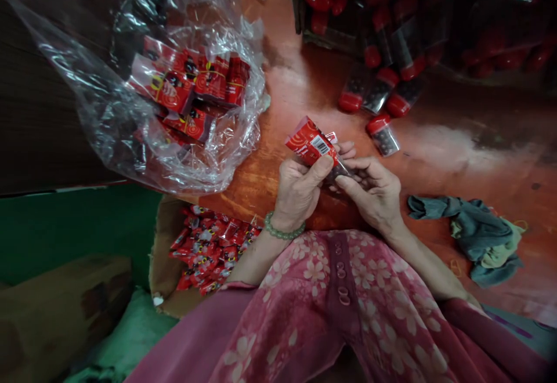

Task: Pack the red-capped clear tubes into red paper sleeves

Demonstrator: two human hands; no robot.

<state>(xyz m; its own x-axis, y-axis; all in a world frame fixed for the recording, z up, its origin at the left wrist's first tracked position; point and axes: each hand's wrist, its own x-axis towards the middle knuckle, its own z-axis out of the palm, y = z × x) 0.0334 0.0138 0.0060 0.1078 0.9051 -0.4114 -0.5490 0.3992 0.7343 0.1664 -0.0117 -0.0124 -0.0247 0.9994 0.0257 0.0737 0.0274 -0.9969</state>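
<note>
A red printed wrapper sleeve point(303, 139) with a barcode is pinched between the thumb and fingers of my left hand point(298, 190). At its lower right end, a clear container of dark balls point(340, 169) shows, partly inside or against the sleeve; my fingers hide exactly how they meet. My right hand point(375, 188) grips that container between thumb and fingers. Both hands are close together above the tabletop. Beyond them lies a loose red-capped container of dark balls point(386, 138), with several more behind it.
An open clear plastic bag point(235, 162) at the upper left holds banded bundles of red sleeves point(174, 90). Below it, a cardboard box point(163, 255) contains many red wrapped packs point(213, 249). A grey-green cloth point(483, 232) lies on the orange-brown table point(435, 180) at right.
</note>
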